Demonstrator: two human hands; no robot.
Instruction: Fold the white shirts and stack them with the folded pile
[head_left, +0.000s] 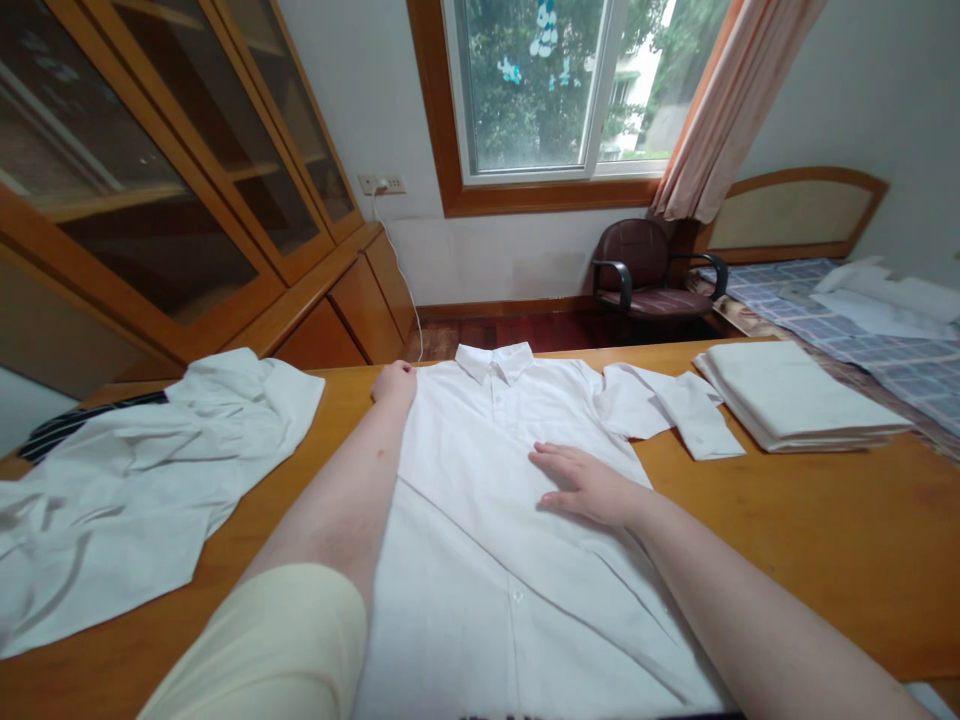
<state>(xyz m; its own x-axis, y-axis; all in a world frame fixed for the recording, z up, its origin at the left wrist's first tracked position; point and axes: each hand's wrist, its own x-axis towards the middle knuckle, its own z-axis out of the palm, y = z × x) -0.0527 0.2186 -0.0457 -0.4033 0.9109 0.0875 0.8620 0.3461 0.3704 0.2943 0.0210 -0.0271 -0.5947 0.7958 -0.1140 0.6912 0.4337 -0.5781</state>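
A white button-up shirt (465, 520) lies front up on the wooden table, its collar at the far edge. My left hand (394, 383) is closed at the shirt's left shoulder edge, fingers curled onto the cloth; the fingertips are partly hidden. On the chest, to the right of the buttons, my right hand (581, 485) rests flat with its fingers apart. Diagonal creases run across the front below it. The right sleeve (667, 395) stretches out to the right, bent, with its cuff turned toward me. The left sleeve cannot be made out.
Crumpled white cloth (142, 480) covers the left of the wooden table (825, 540), with a dark striped piece (90, 415) behind it. A folded white stack (795, 395) sits at the right. Beyond are a chair (645, 265), a bed (847, 300) and a glass-door cabinet (225, 280).
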